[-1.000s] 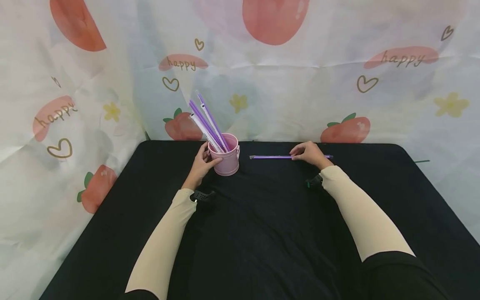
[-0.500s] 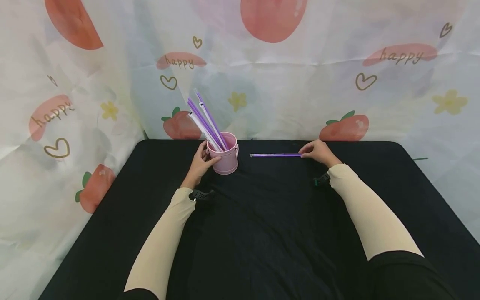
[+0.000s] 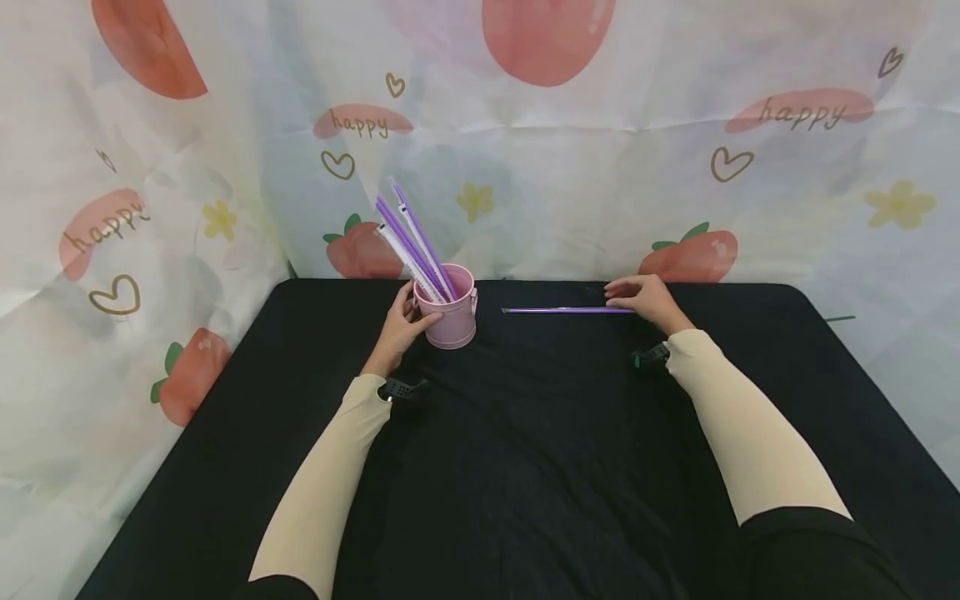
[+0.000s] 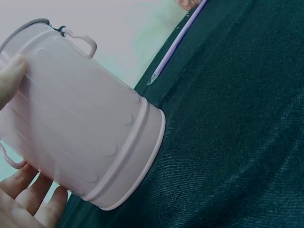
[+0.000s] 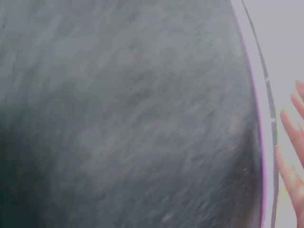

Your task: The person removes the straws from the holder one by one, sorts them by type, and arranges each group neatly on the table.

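My left hand (image 3: 394, 333) grips a small pink bucket (image 3: 452, 328) with side handles, thumb on the near wall and fingers around its left side. Several purple and white wrapped straws (image 3: 417, 254) stand in it, leaning left. To its right, one purple straw (image 3: 558, 310) in a clear wrapper lies flat and crosswise on the black cloth. My right hand (image 3: 648, 302) is at that straw's right end, which it hides in the head view. In the right wrist view the fingers (image 5: 293, 135) are spread beside the straw, apart from it and holding nothing.
A black cloth (image 3: 525, 467) covers the table, its far edge just behind the bucket and straw. Behind and at the left hangs a pale printed curtain (image 3: 555, 200). Dark wrist straps (image 3: 405, 390) sit on both arms.
My right hand pinched the lying straw, slid right along it towards its end, and has now let go and spread its fingers. The left hand and the bucket have stayed in place.
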The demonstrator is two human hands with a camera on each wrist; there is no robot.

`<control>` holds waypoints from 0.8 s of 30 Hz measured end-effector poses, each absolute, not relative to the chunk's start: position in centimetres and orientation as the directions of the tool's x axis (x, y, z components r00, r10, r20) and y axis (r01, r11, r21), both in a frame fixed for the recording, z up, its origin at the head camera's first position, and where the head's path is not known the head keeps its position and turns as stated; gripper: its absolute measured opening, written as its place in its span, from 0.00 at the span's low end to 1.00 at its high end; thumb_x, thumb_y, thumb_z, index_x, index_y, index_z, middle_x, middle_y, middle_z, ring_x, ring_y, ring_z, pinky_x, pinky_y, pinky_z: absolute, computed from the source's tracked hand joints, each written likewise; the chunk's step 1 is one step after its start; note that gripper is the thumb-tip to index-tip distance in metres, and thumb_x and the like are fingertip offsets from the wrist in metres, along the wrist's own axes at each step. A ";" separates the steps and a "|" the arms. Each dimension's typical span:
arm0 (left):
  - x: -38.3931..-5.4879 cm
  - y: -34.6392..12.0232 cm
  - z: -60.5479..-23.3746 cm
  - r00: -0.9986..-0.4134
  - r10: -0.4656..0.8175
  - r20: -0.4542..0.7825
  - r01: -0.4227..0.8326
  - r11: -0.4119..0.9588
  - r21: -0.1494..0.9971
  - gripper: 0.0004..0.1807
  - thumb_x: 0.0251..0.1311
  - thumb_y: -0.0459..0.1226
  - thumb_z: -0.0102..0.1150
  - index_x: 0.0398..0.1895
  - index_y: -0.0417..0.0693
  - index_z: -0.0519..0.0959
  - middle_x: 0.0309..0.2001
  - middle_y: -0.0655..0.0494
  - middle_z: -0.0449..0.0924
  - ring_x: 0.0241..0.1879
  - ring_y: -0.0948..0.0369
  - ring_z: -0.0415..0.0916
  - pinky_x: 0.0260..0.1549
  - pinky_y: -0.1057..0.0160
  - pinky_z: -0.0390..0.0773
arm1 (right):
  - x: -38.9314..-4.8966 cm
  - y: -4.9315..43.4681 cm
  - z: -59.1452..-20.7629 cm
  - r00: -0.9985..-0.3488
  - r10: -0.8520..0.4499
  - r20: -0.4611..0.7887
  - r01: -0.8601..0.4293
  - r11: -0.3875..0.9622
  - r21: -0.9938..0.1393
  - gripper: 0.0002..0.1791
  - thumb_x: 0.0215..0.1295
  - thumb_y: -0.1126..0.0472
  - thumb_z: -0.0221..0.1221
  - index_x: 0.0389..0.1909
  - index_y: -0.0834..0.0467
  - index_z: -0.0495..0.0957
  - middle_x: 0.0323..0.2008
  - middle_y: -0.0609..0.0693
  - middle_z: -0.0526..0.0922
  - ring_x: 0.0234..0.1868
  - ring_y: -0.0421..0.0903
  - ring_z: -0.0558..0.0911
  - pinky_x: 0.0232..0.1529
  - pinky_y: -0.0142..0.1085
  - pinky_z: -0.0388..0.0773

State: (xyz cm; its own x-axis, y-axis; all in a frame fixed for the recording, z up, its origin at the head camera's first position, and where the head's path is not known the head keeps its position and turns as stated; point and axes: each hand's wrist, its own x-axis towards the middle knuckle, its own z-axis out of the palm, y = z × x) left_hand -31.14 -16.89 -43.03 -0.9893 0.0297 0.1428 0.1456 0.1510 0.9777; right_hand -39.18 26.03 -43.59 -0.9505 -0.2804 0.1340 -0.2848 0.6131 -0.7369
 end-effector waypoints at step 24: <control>-31.0 -16.8 -43.1 -0.987 0.024 0.159 0.160 0.156 0.975 0.41 0.56 0.30 0.61 0.72 0.47 0.52 0.68 0.42 0.59 0.69 0.49 0.57 0.71 0.54 0.53 | -39.4 16.3 -36.9 -0.958 -0.189 0.217 -0.233 0.072 -0.970 0.24 0.60 0.63 0.61 0.55 0.72 0.71 0.31 0.38 0.84 0.33 0.33 0.84 0.44 0.33 0.81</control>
